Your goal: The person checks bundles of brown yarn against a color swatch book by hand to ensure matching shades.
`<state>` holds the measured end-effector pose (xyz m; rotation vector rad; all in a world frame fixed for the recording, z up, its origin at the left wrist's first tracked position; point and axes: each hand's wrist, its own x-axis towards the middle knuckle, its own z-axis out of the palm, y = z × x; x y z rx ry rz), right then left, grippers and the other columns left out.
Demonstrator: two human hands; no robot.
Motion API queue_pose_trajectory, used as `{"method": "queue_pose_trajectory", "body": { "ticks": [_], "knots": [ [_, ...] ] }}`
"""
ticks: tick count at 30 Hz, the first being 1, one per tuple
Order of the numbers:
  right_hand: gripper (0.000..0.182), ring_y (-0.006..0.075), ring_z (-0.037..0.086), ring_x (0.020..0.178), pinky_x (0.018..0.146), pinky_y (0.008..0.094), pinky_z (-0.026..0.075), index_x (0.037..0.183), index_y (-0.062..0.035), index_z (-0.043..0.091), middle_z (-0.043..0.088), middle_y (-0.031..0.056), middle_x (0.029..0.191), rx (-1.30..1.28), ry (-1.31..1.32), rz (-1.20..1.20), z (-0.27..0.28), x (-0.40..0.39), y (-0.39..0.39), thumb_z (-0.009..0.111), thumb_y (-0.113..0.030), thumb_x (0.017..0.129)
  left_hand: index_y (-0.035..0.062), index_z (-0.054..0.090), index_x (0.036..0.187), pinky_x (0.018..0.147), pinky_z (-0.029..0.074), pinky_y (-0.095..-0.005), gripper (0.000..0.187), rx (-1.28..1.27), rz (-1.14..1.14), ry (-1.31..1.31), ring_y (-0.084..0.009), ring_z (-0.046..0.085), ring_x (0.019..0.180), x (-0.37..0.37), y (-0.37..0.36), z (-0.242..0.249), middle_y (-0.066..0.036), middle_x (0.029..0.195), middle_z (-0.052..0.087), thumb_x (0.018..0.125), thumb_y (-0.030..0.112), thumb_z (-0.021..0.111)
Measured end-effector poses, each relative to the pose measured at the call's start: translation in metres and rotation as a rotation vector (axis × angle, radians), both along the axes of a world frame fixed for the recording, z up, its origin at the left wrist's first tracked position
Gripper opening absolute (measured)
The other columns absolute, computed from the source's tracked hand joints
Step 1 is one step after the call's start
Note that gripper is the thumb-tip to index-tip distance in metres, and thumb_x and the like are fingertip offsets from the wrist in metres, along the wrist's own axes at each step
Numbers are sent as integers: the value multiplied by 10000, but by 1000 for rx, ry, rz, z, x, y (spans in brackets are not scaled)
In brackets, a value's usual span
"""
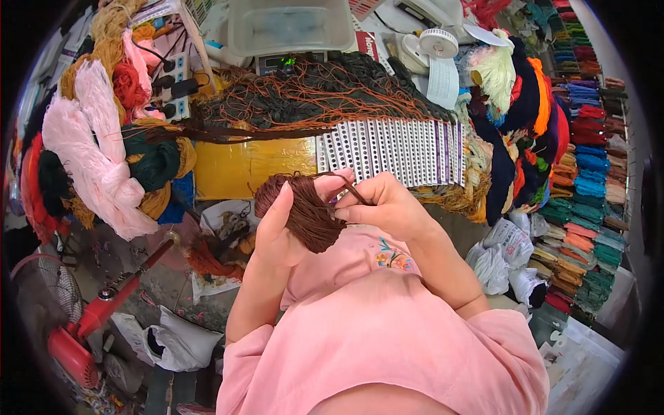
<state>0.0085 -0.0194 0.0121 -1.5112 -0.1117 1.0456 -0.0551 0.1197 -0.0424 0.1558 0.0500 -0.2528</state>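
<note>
A thick bundle of dark brown yarn [311, 220] is held in front of my chest, over the front of the pink shirt. My left hand [280, 225] is wrapped round the bundle, thumb up along its left side. At the bundle's right side, my right hand [379, 206] pinches a thin brown strand between thumb and fingers. Just beyond the hands lie a yellow taped board [254, 169] and a fanned row of white cards with dark holes [394, 152]. More dark brown strands [256, 135] stretch across the board's far edge.
Black and rust yarn [311, 97] lies heaped behind the cards. Farther back is a plastic tub [290, 28] on a scale. Pink skeins [97, 152] hang at left, above a red machine [76, 346]. Coloured skeins [588, 173] line the right side.
</note>
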Motion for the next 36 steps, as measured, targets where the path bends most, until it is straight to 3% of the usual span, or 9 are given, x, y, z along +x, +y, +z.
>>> {"method": "queue_pose_trajectory", "body": {
  "ticks": [2, 5, 10, 13, 17, 23, 31, 33, 36],
  "knots": [
    [87, 53, 495, 625, 586, 195, 406, 745, 52, 601, 571, 18, 669, 53, 62, -57, 1, -1, -2, 561, -13, 701, -49, 385, 1141, 937, 267, -392, 573, -6, -25, -75, -279, 303, 1153, 1, -1, -5, -171, 1242, 317, 857, 411, 193],
    [101, 78, 515, 629, 602, 199, 415, 771, 53, 604, 586, 52, 686, 102, 169, -113, 9, 1, -7, 554, -1, 702, -50, 387, 1139, 925, 282, -392, 575, -9, -47, -76, -271, 337, 1127, 1, -3, -4, -166, 1237, 323, 857, 413, 195],
    [58, 11, 394, 466, 423, 155, 304, 711, 13, 611, 536, -11, 590, 101, 203, -156, 4, 1, -14, 561, -15, 699, -82, 387, 1116, 892, 326, -364, 549, -45, -47, -12, -242, 415, 1049, 1, -7, 3, -166, 1197, 365, 865, 375, 218],
    [56, -9, 336, 431, 380, 148, 231, 692, -4, 608, 504, -36, 561, 136, 197, -163, 5, 0, -13, 560, -30, 707, -84, 387, 1115, 892, 325, -364, 549, -66, -39, -34, -239, 421, 1041, 0, -8, 4, -167, 1178, 386, 865, 375, 216],
    [74, -12, 335, 433, 382, 143, 232, 740, -1, 615, 535, -22, 591, 136, 158, -183, 6, -2, -11, 555, -41, 722, -76, 374, 1133, 896, 322, -384, 562, -9, -86, -44, -244, 424, 1039, -1, -10, -2, -168, 1163, 402, 862, 390, 214],
    [131, -9, 431, 481, 399, 134, 310, 842, 2, 610, 585, 3, 678, 237, 222, -241, 1, -1, -15, 561, -64, 739, -61, 353, 1155, 887, 336, -426, 571, 59, -69, 72, -266, 423, 1044, -4, -13, 2, -175, 1168, 395, 859, 406, 213],
    [77, 16, 460, 508, 427, 158, 367, 765, 5, 610, 567, -4, 631, -28, -43, -196, 0, -10, -6, 567, -43, 722, -52, 351, 1160, 826, 379, -442, 553, 10, -60, -76, -291, 419, 1039, -3, -17, -4, -195, 1187, 364, 862, 391, 206],
    [70, 38, 489, 523, 445, 173, 398, 757, 22, 606, 580, 28, 664, -34, -27, -184, -3, -10, -9, 569, -12, 709, -82, 307, 1177, 778, 401, -361, 571, 71, -49, 42, -228, 466, 929, -4, -18, 8, -168, 1097, 437, 857, 389, 257],
    [69, 57, 513, 543, 459, 185, 423, 751, 36, 604, 597, 66, 721, -30, 17, -189, -3, -10, -11, 568, 23, 693, -94, 298, 1176, 788, 398, -362, 583, 67, -86, 47, -221, 464, 945, -2, -17, 13, -169, 1099, 435, 856, 392, 258]
  ]
}}
